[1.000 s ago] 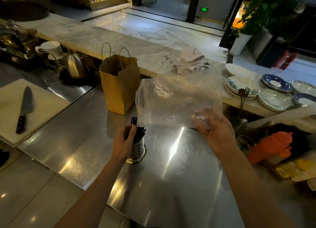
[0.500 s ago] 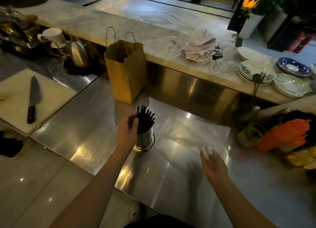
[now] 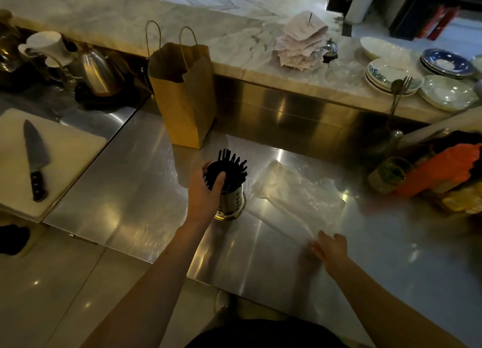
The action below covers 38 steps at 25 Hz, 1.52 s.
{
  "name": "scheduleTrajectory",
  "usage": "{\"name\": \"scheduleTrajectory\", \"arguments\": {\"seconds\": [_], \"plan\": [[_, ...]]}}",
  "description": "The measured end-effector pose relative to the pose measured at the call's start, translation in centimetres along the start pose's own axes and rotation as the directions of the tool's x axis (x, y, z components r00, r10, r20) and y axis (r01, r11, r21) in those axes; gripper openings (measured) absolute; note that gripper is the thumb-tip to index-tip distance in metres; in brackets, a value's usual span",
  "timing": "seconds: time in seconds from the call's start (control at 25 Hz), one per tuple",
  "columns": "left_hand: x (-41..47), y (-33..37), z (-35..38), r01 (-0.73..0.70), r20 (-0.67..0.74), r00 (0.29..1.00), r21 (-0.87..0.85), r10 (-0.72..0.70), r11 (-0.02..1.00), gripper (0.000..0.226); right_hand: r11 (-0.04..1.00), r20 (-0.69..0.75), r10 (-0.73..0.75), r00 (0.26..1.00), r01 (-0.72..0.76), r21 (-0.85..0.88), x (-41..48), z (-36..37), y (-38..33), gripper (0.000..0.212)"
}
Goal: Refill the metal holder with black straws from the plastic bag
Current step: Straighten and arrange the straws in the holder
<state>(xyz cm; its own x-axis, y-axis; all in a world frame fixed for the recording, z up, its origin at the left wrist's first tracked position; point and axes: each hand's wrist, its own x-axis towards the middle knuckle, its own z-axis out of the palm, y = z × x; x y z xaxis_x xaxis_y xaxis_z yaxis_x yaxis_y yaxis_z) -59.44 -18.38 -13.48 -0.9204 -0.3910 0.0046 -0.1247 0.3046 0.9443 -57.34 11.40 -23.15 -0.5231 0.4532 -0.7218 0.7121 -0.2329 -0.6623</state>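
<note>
Refill step apparently near its end. The left hand (image 3: 206,188) had its fingers curled round thin black straws (image 3: 230,166), fanned upright in a perforated cylindrical metal holder (image 3: 232,204) on the steel table (image 3: 130,191). A clear plastic bag (image 3: 300,199) lay flat beside it, seemingly empty. The blurred right hand (image 3: 330,248), fingers straight, touched the bag's near edge. Next move: settling the straws evenly.

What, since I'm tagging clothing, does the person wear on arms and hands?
Nothing that shows: the left hand and right hand are ungloved, and both forearms are bare, with no sleeves in view. No watch, bracelet or ring is visible, though the light is dim and the right hand blurred.
</note>
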Motion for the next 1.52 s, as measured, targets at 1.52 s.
{"name": "scheduleTrajectory", "arguments": {"seconds": [1.52], "plan": [[4.2, -0.5, 0.1, -0.186, 0.511, 0.854, 0.126, 0.097, 0.974, 0.046, 0.495, 0.591, -0.584, 0.557, 0.821, -0.285, -8.7, 10.8, -6.0, 0.038]]}}
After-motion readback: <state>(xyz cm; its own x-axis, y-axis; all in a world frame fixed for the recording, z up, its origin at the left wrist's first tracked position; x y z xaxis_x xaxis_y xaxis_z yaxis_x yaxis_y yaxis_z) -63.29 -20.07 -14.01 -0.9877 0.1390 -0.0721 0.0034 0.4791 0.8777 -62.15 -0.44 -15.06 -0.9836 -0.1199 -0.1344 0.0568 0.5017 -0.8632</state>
